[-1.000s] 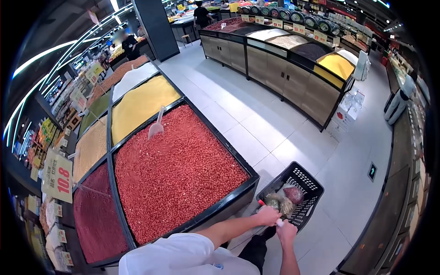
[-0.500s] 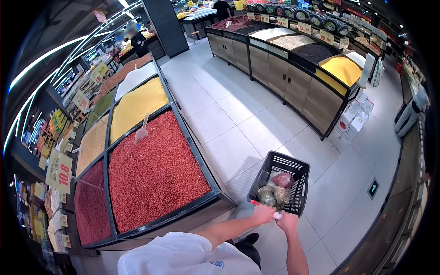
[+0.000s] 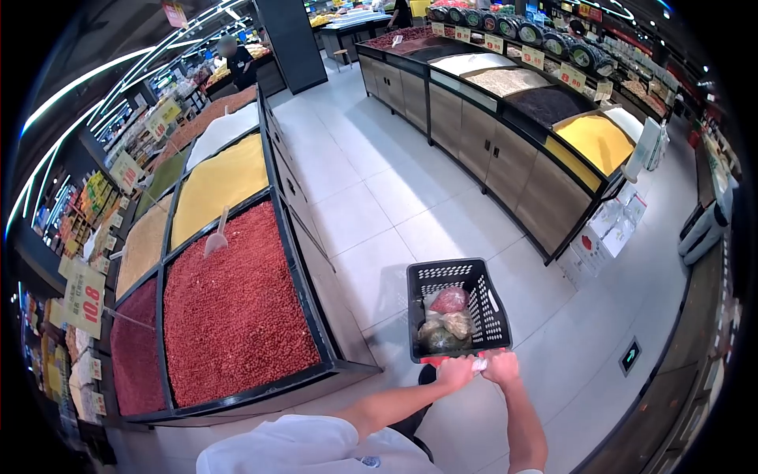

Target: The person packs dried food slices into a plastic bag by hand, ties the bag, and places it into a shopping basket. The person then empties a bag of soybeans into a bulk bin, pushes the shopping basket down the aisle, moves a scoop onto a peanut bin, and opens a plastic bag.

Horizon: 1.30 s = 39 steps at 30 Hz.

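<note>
Both hands are wrapped round a red handle (image 3: 430, 360) at the near edge of a black perforated basket (image 3: 496, 310). My left hand (image 3: 458, 371) grips it on the left, my right hand (image 3: 500, 366) on the right, with a small whitish piece (image 3: 479, 364) between them. Inside the basket lie clear bags: one with reddish contents (image 3: 450, 300), a pale one (image 3: 458, 324) and a dark green one (image 3: 442, 340). How the handle joins the basket is hidden.
At left stands a bin display with red peanuts (image 3: 237, 316), a scoop (image 3: 216, 241) and yellow grain (image 3: 225, 189). A wooden counter (image 3: 505, 166) runs along the right. White boxes (image 3: 604, 237) sit at its end. A person (image 3: 237, 63) stands far back left.
The view has turned and moved forward. The basket, with both hands still on its handle, has swung left and squared up in front of me. The peanut bin has shifted left in view.
</note>
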{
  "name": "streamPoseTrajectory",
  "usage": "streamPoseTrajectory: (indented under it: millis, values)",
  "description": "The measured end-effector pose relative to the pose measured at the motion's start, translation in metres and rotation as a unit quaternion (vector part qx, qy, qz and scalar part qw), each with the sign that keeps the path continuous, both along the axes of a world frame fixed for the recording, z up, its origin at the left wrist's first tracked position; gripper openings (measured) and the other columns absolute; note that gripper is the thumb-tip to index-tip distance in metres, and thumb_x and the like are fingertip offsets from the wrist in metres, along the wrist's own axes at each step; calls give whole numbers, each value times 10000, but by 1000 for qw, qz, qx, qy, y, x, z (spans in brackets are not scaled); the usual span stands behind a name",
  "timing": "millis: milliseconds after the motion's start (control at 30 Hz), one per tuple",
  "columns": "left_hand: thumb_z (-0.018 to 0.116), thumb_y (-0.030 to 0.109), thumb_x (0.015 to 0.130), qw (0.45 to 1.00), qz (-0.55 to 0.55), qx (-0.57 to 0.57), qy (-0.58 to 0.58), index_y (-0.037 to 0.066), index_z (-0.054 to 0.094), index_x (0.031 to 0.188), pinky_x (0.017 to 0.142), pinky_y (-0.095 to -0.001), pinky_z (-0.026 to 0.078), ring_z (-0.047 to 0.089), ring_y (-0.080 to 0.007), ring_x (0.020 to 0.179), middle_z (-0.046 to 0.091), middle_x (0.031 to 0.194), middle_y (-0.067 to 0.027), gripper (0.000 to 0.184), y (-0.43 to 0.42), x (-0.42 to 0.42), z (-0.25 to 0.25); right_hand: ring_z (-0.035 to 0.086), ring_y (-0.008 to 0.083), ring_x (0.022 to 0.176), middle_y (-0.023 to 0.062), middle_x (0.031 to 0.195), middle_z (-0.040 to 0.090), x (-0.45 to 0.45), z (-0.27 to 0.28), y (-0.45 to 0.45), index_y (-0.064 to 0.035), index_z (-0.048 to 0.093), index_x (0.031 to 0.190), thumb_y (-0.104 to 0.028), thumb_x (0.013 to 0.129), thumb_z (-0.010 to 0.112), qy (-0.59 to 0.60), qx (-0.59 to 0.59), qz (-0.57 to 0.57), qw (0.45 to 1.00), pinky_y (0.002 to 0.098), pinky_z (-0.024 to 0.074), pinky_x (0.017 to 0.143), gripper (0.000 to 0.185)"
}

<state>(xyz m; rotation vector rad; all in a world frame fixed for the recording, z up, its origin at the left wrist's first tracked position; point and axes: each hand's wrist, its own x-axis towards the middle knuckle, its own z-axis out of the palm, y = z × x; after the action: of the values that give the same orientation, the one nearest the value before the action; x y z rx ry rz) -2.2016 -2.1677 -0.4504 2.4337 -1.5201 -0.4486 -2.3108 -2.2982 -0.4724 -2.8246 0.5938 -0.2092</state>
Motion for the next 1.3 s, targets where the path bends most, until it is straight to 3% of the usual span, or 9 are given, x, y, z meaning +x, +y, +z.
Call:
streamPoseTrajectory:
  millis: [233, 333, 767, 1167, 1300]
  values:
    - [590, 190, 785, 995, 65, -10, 72, 60, 617, 1000, 612, -482, 532, 682, -314, 735, 683, 852, -137, 253, -58, 30, 3, 661, 266, 645, 82, 650, 654, 52, 2, -80, -142, 651, 703, -255, 660, 637, 20, -25, 103, 994, 407, 516, 666, 122]
    - [586, 184, 789, 995, 68, -5, 70, 49, 594, 1021, 608, -480, 533, 681, -320, 727, 681, 850, -145, 268, -76, 46, -1, 662, 270, 656, 83, 663, 658, 77, 7, -105, -135, 646, 698, -249, 647, 633, 59, -12, 127, 990, 403, 520, 663, 125]
    - [521, 153, 836, 984, 130, -9, 123, 23, 540, 1025, 654, -512, 526, 674, -363, 749, 673, 859, -189, 230, -129, 142, -13, 655, 287, 615, 96, 668, 657, 202, 20, -174, -107, 627, 683, -245, 649, 622, -15, -2, 247, 969, 397, 527, 634, 142]
    - [541, 247, 858, 982, 187, 23, 16, 56, 555, 976, 660, -498, 523, 666, -352, 757, 676, 856, -157, 224, -145, 263, 4, 655, 253, 574, 102, 617, 641, 346, 14, -197, -105, 594, 654, -254, 600, 673, -23, 6, 323, 946, 387, 516, 557, 178]
    - [576, 270, 838, 978, 201, 53, 15, 57, 568, 965, 650, -482, 528, 670, -339, 738, 679, 831, -152, 248, -153, 301, 39, 654, 258, 559, 103, 593, 635, 389, 14, -202, -105, 602, 646, -241, 593, 676, -30, 21, 340, 940, 383, 519, 564, 164]
